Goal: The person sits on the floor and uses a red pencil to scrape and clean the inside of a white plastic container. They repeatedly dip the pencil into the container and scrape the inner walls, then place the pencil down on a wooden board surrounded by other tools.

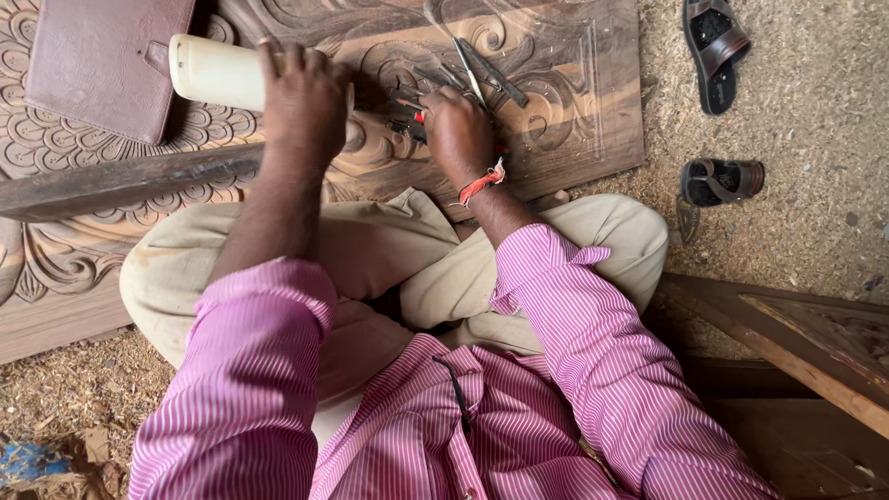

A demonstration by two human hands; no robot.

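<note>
- The left hand [301,97] is wrapped tight around a cream cylindrical mallet [215,72], held sideways above the carved wooden panel [556,111].
- The right hand [457,134], a red thread at its wrist, is curled over a small cluster of chisels [482,74] lying on the panel; whether the fingers actually grip one I cannot tell.
- The panel lies flat on the floor before the person's crossed legs.
- A brown leather case [97,65] rests on the panel's left part.
- Two sandals [718,111] lie well apart to the right on the sawdust-covered floor [815,213].
</note>
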